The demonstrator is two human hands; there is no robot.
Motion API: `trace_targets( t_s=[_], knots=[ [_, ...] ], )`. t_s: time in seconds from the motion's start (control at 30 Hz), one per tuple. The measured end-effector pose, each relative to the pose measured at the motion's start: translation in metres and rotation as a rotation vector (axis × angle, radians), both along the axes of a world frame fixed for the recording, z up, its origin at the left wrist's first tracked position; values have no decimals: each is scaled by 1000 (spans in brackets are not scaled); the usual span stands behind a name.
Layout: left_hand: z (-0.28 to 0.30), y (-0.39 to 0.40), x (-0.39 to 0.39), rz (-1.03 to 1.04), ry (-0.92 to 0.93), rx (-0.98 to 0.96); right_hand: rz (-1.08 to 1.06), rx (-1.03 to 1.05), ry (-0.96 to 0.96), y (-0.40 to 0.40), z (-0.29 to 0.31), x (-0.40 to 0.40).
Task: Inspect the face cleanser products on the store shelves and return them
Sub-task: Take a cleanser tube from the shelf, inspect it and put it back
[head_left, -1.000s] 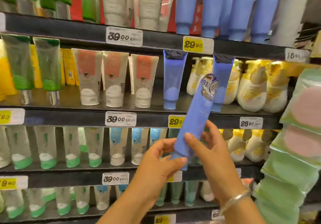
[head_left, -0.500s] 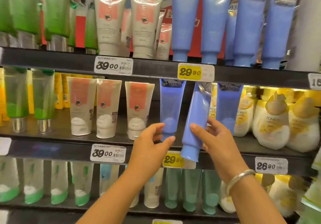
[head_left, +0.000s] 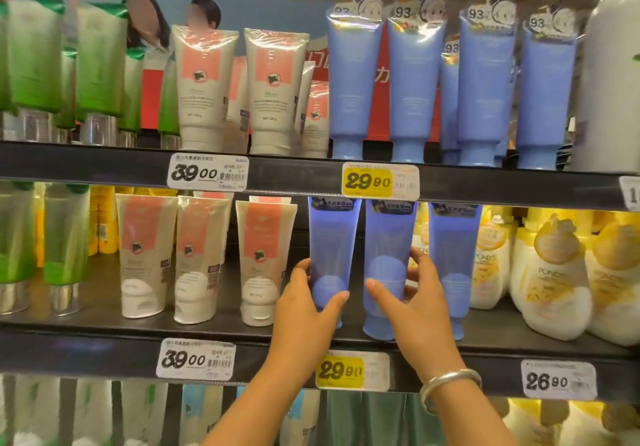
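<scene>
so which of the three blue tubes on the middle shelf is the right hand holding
The middle blue tube: the right hand wraps its lower part. The left hand grips the leftmost blue tube, and the rightmost blue tube stands untouched.

3 blue cleanser tubes [head_left: 389, 248] upright, cap-down, side by side on mid shelf [head_left: 207, 328] w/ dark tops.

Retail shop, cosmetics aisle. Dark metal shelves [head_left: 311, 336] stacked in tiers, rows of identical blue plastic cleanser tubes [head_left: 353, 78] at 1 o'clock, yellow paper price tag [head_left: 367, 182] on shelf edge at centre, white barcode price label [head_left: 207, 172] at 10 o'clock.
</scene>
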State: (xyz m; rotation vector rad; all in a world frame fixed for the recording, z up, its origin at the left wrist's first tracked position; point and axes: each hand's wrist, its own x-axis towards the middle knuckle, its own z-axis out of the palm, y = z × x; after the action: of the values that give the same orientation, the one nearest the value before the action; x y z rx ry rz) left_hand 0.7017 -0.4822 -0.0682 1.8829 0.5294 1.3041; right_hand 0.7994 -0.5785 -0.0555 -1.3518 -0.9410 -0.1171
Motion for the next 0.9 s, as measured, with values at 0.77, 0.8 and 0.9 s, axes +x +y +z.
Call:
trace_targets(
  t_s=[0.77, 0.8, 0.9],
  knots=[
    [5, -6, -12, -134, -19, -158, -408, -223, -194, 9, -22, -10],
    [5, -7, -15, -140, -21, -163, -413, -229, -193, 10, -22, -11],
    [6, -13, -25, -169, -22, -197, -428, -247, -192, 11, -20, -12]
  ],
)
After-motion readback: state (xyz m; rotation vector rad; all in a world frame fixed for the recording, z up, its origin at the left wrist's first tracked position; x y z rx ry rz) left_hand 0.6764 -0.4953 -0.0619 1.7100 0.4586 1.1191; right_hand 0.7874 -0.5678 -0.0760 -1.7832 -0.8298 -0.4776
